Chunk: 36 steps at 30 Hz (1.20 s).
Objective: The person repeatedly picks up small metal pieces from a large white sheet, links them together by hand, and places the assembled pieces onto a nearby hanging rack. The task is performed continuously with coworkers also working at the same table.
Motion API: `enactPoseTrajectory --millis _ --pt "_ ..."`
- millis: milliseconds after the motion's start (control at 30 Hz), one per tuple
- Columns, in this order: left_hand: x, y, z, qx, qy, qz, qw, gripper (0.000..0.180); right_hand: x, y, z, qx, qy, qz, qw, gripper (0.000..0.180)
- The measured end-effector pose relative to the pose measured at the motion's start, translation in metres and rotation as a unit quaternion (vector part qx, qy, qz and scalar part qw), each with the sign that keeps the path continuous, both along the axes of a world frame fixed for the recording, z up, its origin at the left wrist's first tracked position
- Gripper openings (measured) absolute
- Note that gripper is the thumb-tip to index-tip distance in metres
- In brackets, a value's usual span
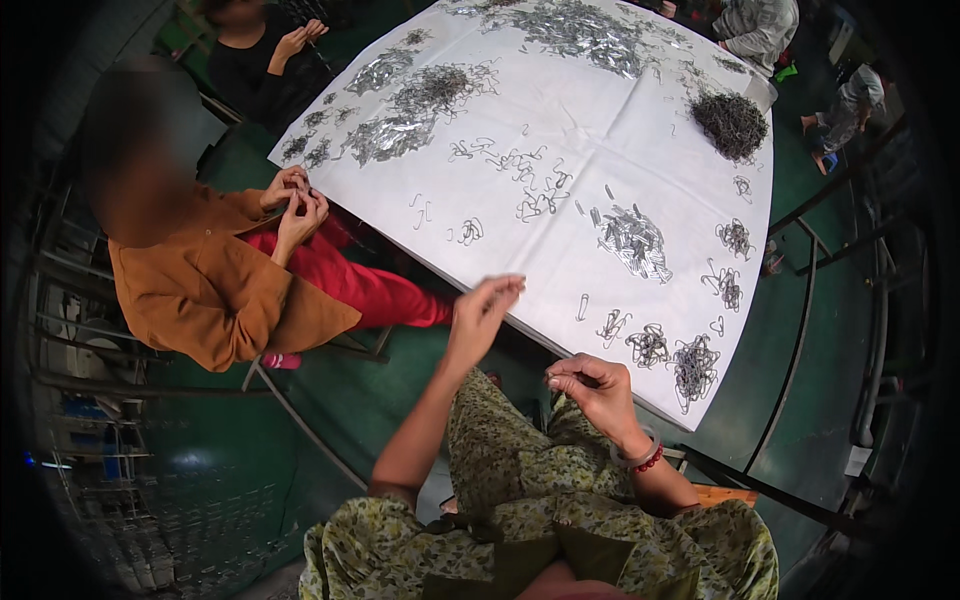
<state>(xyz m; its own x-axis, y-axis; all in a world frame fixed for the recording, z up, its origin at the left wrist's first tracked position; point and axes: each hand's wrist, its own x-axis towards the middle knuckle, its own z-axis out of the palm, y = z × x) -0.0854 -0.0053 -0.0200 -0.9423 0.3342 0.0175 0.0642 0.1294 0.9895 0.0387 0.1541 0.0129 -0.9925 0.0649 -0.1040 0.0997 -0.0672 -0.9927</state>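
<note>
My left hand (482,312) is raised at the near edge of a white-covered table (560,215), fingers pinched together near the tips; whether it holds a small wire piece I cannot tell. My right hand (596,388) is curled below the table edge over my lap, its fingertips pinched on something tiny that I cannot make out. Small heaps of bent metal wire clips (693,366) lie on the cloth just right of my right hand, and a pile of straight metal pins (634,240) sits further in.
A seated person in an orange top (215,290) works with both hands at the table's left edge. Other people sit at the far corners. Larger metal heaps (585,32) and a dark wire pile (731,122) cover the far cloth. Green floor and metal railings (800,340) surround the table.
</note>
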Motion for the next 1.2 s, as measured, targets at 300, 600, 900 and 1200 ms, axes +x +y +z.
enactPoseTrajectory --millis 300,600,900,1200 --pt "-0.130 0.062 -0.056 -0.394 0.288 0.039 0.872 0.011 -0.002 0.008 -0.003 0.018 0.036 -0.001 0.999 0.015" --pt "-0.048 0.040 -0.039 -0.090 0.115 0.064 0.987 0.012 0.002 0.003 -0.009 0.047 0.010 -0.012 0.999 0.016" --pt "0.084 0.012 0.023 0.204 -0.046 0.012 0.978 0.009 0.008 0.000 -0.009 0.027 -0.003 -0.055 0.998 0.019" --pt "0.097 0.022 0.017 0.101 0.100 0.046 0.989 0.008 0.014 -0.008 -0.004 0.058 0.071 -0.111 0.990 0.019"
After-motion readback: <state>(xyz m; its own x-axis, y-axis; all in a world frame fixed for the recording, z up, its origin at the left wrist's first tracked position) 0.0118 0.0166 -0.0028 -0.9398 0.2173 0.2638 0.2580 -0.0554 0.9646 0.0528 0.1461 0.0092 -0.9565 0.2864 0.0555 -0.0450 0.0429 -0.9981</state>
